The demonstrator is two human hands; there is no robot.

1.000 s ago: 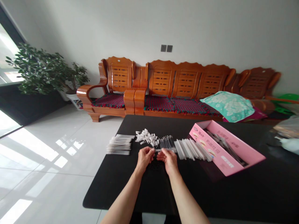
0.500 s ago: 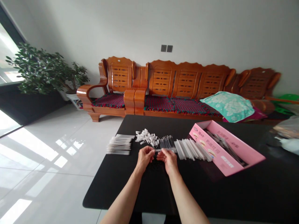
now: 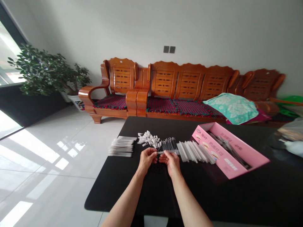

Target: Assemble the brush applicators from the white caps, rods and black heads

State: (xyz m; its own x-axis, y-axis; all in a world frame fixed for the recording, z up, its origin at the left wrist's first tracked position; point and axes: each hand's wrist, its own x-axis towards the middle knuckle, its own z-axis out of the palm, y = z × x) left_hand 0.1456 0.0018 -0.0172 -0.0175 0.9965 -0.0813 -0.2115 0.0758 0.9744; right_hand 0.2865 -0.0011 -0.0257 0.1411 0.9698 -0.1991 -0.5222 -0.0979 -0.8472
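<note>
A slim, translucent whitish tube that looks like a pen barrel [image 3: 161, 152] lies level between my hands. My left hand [image 3: 146, 160] is closed in a pinch at its left end; any small piece there is hidden by the fingers. My right hand [image 3: 170, 160] grips the tube with thumb and fingers, and its right end pokes out beyond the thumb. Just past my fingers lie a heap of short white pieces like caps [image 3: 148, 138] and a row of thin dark sticks like pen refills [image 3: 169, 144]. More translucent tubes [image 3: 194, 151] lie side by side to the right.
On the black table [image 3: 132, 186], a stack of whitish sticks [image 3: 121, 146] lies at the left. A pink box [image 3: 213, 157] holding dark thin pieces stands at the right. Wooden seats [image 3: 184, 82] line the wall behind, and a potted plant [image 3: 47, 71] stands at far left.
Both hands hold the tube in nearly the same place as before. The whole view has shifted very slightly; nothing is visibly taken up or let go.
</note>
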